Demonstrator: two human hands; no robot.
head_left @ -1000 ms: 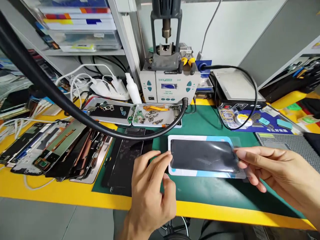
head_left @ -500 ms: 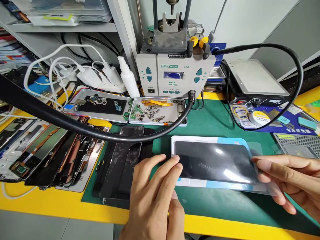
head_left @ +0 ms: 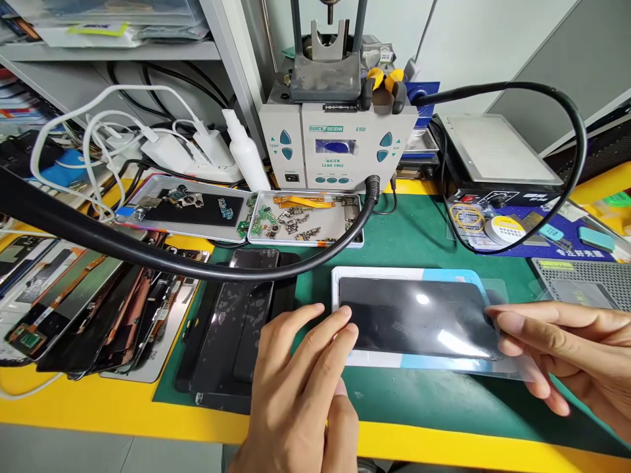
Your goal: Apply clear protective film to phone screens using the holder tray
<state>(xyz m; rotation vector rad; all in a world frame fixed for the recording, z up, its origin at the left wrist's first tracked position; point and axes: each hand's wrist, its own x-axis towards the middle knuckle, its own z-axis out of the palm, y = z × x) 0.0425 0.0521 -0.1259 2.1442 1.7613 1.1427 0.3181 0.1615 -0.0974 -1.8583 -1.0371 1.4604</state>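
A black phone screen (head_left: 414,322) lies flat on a white and light-blue box (head_left: 379,359), with bright reflections on its glass. Clear film (head_left: 497,293) sticks out past the screen's right end. My right hand (head_left: 566,348) pinches the film between thumb and forefinger at that end. My left hand (head_left: 305,381) has its fingers stretched out, their tips at the screen's left edge; its thumb is partly hidden. Left of that hand, dark phones or screens (head_left: 231,328) lie in a pile, partly covered by it.
A black hose (head_left: 197,263) arches over the bench from the hot-air station (head_left: 340,154). Behind lie a white tray of small circuit boards (head_left: 325,230) and a white bottle (head_left: 246,151). Phone parts (head_left: 113,309) fan out at left; a heating plate (head_left: 497,148) stands at right.
The whole view has shifted slightly, so things sit a little farther left. Both hands keep nearly the same pose at the screen and film.
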